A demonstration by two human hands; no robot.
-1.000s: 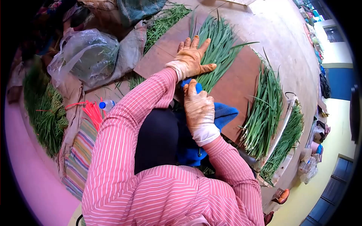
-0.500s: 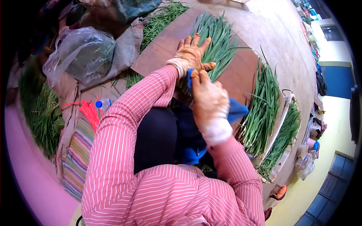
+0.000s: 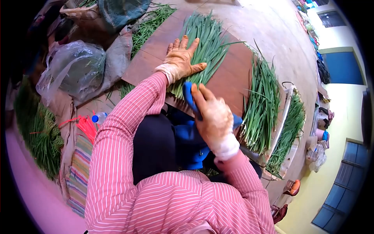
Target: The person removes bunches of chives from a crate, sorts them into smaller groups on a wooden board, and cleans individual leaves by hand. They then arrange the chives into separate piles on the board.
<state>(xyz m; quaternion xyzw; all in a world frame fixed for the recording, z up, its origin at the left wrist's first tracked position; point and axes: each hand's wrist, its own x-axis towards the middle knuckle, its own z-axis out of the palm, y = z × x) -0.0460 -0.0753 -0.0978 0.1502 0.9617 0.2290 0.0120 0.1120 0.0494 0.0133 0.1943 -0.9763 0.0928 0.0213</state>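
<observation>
now drawn slightly back from the left hand (image 3: pixel 180 59), the right hand (image 3: pixel 212 113) grips a blue object (image 3: pixel 188 94); the left lies open, flat on green leaves (image 3: pixel 208 41).

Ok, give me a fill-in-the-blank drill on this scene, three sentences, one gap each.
1. The left hand lies flat on a leaf bunch on the brown board; the leaves are ____ in colour.
2. The right hand closes its grip on an item that is ____ in colour.
3. The sleeves are pink with ____ stripes.

Missing words: green; blue; white.
</observation>
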